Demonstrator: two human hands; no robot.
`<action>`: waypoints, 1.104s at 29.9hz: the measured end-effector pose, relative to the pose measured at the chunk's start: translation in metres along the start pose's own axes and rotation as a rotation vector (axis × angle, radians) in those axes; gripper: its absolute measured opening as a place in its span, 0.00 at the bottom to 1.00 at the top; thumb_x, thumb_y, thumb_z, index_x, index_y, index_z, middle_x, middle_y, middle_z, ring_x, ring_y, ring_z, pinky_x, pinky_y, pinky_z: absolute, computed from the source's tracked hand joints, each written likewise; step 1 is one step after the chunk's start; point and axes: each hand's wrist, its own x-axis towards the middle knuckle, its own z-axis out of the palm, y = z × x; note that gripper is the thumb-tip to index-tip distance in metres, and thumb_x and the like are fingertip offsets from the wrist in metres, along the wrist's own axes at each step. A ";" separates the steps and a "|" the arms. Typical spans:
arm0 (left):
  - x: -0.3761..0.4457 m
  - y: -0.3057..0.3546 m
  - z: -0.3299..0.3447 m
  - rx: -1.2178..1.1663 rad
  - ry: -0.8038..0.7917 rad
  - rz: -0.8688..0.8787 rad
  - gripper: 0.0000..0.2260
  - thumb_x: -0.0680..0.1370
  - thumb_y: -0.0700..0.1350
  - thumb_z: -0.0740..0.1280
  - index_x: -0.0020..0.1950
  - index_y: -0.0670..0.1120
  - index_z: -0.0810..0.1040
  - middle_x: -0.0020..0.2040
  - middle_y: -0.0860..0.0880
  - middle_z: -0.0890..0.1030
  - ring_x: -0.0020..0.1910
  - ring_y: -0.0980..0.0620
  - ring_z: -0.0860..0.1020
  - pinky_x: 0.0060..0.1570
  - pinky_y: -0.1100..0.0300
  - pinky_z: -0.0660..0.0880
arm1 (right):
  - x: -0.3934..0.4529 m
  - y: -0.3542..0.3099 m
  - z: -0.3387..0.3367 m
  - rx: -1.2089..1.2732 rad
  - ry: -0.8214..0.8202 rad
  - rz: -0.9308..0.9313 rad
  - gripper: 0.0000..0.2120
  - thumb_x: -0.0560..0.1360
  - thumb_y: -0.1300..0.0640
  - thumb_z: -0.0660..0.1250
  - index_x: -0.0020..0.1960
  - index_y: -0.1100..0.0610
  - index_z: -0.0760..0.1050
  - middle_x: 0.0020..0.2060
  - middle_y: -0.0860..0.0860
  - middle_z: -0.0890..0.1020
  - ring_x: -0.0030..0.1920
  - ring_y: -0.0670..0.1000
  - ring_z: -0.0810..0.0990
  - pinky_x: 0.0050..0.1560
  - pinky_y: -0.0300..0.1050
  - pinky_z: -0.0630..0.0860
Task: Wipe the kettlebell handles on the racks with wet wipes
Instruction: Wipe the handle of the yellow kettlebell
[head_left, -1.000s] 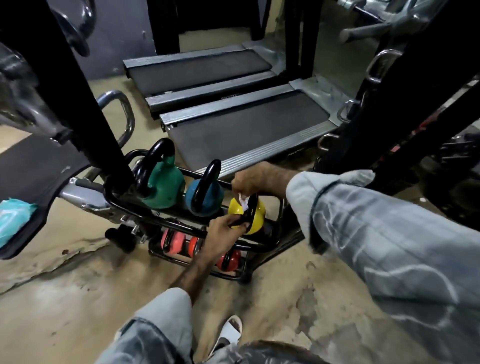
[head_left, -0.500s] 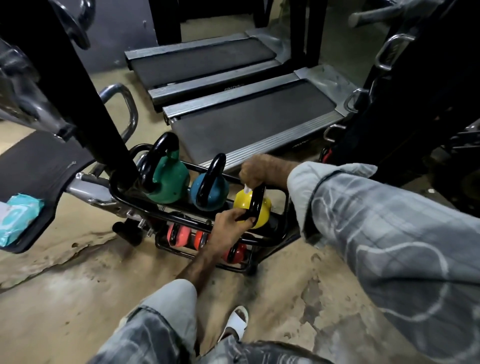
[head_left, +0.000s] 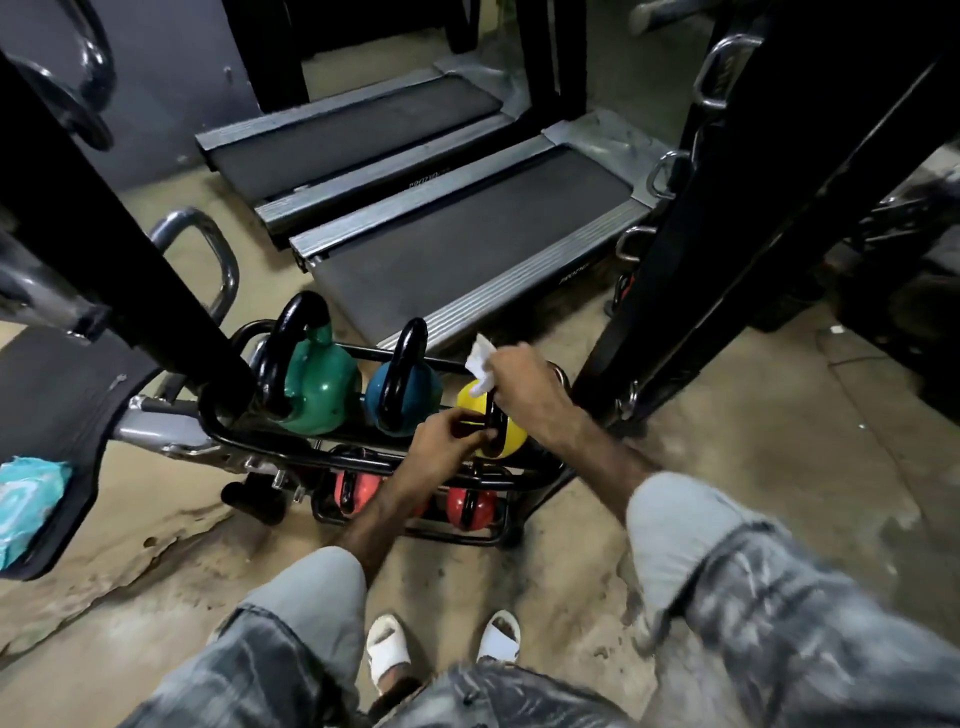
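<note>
1. Our right hand (head_left: 524, 389) pinched a crumpled white wet wipe (head_left: 480, 364) just above the yellow kettlebell (head_left: 501, 431), the wipe sticking up from the fingers.
2. Our left hand (head_left: 447, 441) curled round the black handle (head_left: 491, 421) of that yellow kettlebell.
3. The yellow kettlebell sat at the right end of the upper tier of a black rack (head_left: 260, 447), with a blue kettlebell (head_left: 402, 395) beside it and a green kettlebell (head_left: 317, 389) further left.
4. Red kettlebells (head_left: 470, 506) lay on the lower tier.
5. A teal wipes pack (head_left: 26, 499) rested on a black padded bench (head_left: 57, 405) at the far left.
6. Two treadmills (head_left: 457, 244) stood beyond the rack on the stained floor (head_left: 156, 597).
</note>
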 end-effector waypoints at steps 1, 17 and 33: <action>0.003 0.005 -0.001 -0.046 0.005 -0.010 0.10 0.73 0.48 0.73 0.53 0.46 0.82 0.45 0.47 0.85 0.45 0.51 0.84 0.47 0.54 0.81 | -0.014 0.005 0.008 0.206 0.128 0.058 0.09 0.71 0.66 0.68 0.50 0.60 0.81 0.48 0.53 0.83 0.52 0.52 0.78 0.51 0.43 0.76; 0.036 0.058 -0.003 0.353 -0.056 0.299 0.28 0.70 0.31 0.72 0.69 0.43 0.72 0.74 0.50 0.66 0.60 0.52 0.78 0.58 0.58 0.78 | 0.019 0.022 0.041 1.759 0.226 0.849 0.12 0.76 0.72 0.59 0.47 0.59 0.77 0.37 0.51 0.80 0.40 0.50 0.80 0.36 0.37 0.77; 0.056 0.063 -0.017 0.480 -0.111 0.237 0.28 0.64 0.40 0.79 0.63 0.43 0.78 0.67 0.49 0.75 0.55 0.51 0.81 0.58 0.57 0.77 | 0.002 0.047 0.044 2.187 -0.019 1.050 0.16 0.77 0.58 0.61 0.33 0.62 0.78 0.30 0.54 0.81 0.30 0.51 0.80 0.38 0.43 0.78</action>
